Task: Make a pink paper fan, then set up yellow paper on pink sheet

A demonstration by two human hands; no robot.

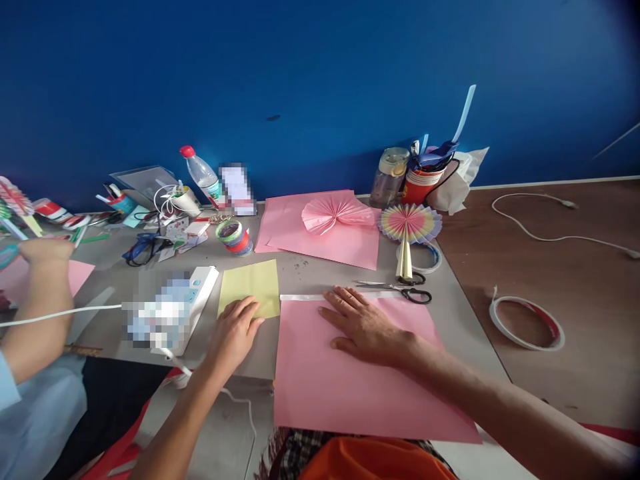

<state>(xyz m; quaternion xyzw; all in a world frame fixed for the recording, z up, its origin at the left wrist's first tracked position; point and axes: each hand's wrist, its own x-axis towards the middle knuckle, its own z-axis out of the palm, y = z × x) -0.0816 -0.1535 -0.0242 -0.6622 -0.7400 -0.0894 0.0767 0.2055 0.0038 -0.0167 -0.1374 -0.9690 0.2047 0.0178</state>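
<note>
A large pink paper sheet lies in front of me, its near edge reaching over the table's edge. Along its far edge runs a white strip that looks like tape. My right hand rests flat on the sheet, fingers spread, fingertips by the strip. To the left, my left hand lies loosely on the near edge of a yellow paper square, holding nothing. Black-handled scissors lie just beyond the sheet. Farther back, a pleated pink paper fan sits on more pink sheets.
A multicoloured paper rosette, a red cup of tools and a clear bottle stand back right. Tape rolls lie right. A white power strip lies left, with a co-worker's arm beyond.
</note>
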